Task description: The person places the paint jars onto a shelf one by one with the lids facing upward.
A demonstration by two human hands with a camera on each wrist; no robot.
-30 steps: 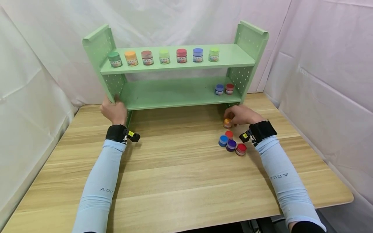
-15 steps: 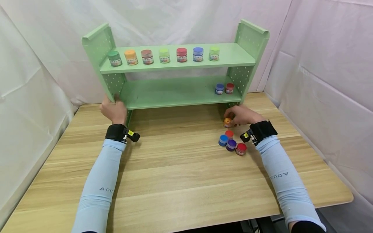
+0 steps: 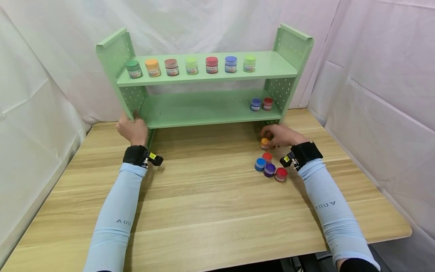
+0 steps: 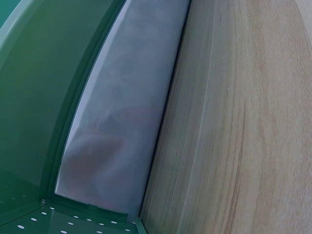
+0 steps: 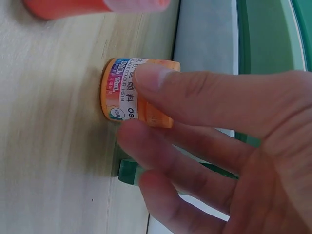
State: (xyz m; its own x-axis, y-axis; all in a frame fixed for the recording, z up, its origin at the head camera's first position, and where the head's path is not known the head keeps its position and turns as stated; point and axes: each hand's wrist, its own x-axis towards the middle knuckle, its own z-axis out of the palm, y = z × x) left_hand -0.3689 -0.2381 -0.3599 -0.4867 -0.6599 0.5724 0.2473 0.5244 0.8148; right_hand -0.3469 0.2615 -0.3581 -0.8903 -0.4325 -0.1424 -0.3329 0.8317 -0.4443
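Observation:
In the head view, my left hand (image 3: 132,130) grips the lower left side of a green two-tier shelf rack (image 3: 204,109), its fingertips hidden behind the panel. My right hand (image 3: 285,135) pinches a small orange paint jar (image 5: 129,92) near the rack's right leg. In the right wrist view the thumb (image 5: 156,80) lies across the jar's white label, and the jar's base is at the wood tabletop. Close in front of it stand other paint jars: a light red one (image 3: 267,157), a blue one (image 3: 260,164), a purple one (image 3: 269,170) and a dark red one (image 3: 281,174).
Several paint jars line the upper shelf, from a dark green one (image 3: 134,69) to a light green one (image 3: 249,63). A blue jar (image 3: 255,104) and a red jar (image 3: 267,104) stand at the lower shelf's right end. White cloth (image 3: 380,94) surrounds the wooden table (image 3: 204,196).

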